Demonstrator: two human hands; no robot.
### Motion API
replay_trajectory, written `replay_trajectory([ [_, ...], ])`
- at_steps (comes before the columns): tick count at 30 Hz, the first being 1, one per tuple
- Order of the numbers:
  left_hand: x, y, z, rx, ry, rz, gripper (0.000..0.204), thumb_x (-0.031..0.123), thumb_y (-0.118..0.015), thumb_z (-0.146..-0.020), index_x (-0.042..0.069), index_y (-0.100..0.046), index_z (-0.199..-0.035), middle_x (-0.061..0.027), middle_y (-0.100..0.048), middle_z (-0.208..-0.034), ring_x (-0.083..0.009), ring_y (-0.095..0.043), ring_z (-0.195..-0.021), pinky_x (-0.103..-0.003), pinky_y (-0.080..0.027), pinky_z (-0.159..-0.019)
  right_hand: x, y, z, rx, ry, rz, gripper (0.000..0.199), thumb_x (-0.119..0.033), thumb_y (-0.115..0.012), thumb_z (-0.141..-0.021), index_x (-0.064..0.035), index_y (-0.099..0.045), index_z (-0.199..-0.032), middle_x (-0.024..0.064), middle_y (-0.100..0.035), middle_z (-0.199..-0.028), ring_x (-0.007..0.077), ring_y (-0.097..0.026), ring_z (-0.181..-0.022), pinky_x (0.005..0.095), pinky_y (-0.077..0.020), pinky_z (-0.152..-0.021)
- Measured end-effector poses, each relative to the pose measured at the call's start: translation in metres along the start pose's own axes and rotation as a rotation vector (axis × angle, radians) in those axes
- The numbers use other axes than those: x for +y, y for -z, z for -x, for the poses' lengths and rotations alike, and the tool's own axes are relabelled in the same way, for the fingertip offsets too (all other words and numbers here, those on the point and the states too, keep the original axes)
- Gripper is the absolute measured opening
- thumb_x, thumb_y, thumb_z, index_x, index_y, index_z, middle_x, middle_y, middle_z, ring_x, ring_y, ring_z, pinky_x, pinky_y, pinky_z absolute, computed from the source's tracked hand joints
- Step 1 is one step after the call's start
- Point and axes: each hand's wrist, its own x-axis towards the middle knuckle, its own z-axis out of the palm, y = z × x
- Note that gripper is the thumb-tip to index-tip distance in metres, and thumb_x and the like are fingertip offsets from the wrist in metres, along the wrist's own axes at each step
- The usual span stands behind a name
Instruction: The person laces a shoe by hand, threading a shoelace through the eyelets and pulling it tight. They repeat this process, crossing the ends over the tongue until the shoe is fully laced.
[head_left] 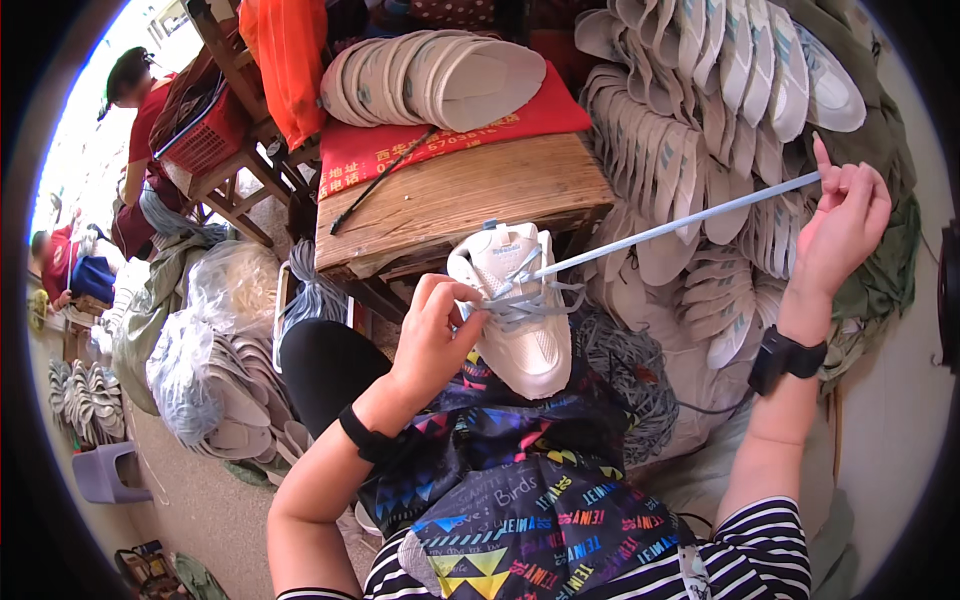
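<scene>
A white sneaker [525, 345] rests on my lap, toe toward me, with pale blue-grey laces [520, 305] crossing its front. My left hand [435, 330] is closed at the shoe's left side, fingers pinched at the laces. Out to the right, my right hand [850, 225] grips the end of a light blue shoelace [690, 222]. The lace runs taut and straight from the shoe up to that hand. My right index finger points upward. A dark patterned apron [540, 500] lies under the shoe.
Ahead stands a wooden table [450, 215] with a red cloth, a thin black tool [380, 180] and stacked pale shoe parts [430, 80]. Piled shoes [650, 140] fill the right. A grey lace bundle [625, 370] lies beside my lap. Left are bagged shoe parts [220, 370] and another person [145, 120].
</scene>
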Motion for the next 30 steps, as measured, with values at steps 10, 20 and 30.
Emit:
replay_trajectory([
  [10,-0.004,0.005,0.005,-0.029,0.022,0.032,0.022,-0.003,-0.071,-0.079,0.003,-0.061,-0.098,-0.0038,-0.053,-0.093,-0.0102,-0.049,-0.068,-0.024,-0.044,-0.058,0.016,0.009,-0.016,-0.089,0.617,0.336,0.021,-0.004,-0.042,-0.098,0.0070,-0.045,-0.081,0.0078,-0.049,-0.063,0.0134,-0.053,-0.062,0.0511,-0.0579,-0.088],
  [20,-0.003,0.000,-0.003,-0.027,0.017,0.061,0.018,-0.004,-0.069,-0.081,0.003,-0.063,-0.096,-0.0044,-0.054,-0.091,-0.0107,-0.050,-0.067,-0.024,-0.045,-0.058,0.039,0.024,0.003,-0.187,0.234,0.421,0.015,-0.012,-0.052,-0.100,0.0017,-0.057,-0.097,0.0055,-0.060,-0.080,0.0106,-0.060,-0.063,0.0302,-0.0571,-0.068],
  [30,0.019,-0.011,-0.042,0.010,-0.040,-0.213,0.017,0.022,-0.075,-0.079,0.010,-0.067,-0.088,-0.0072,-0.053,-0.086,-0.0250,-0.055,-0.085,-0.038,-0.040,-0.077,0.054,-0.019,0.184,-1.298,-0.141,0.475,0.021,-0.017,-0.073,-0.081,-0.0055,-0.057,-0.088,0.0108,-0.054,-0.091,0.0301,-0.062,-0.076,0.0386,-0.0513,-0.066],
])
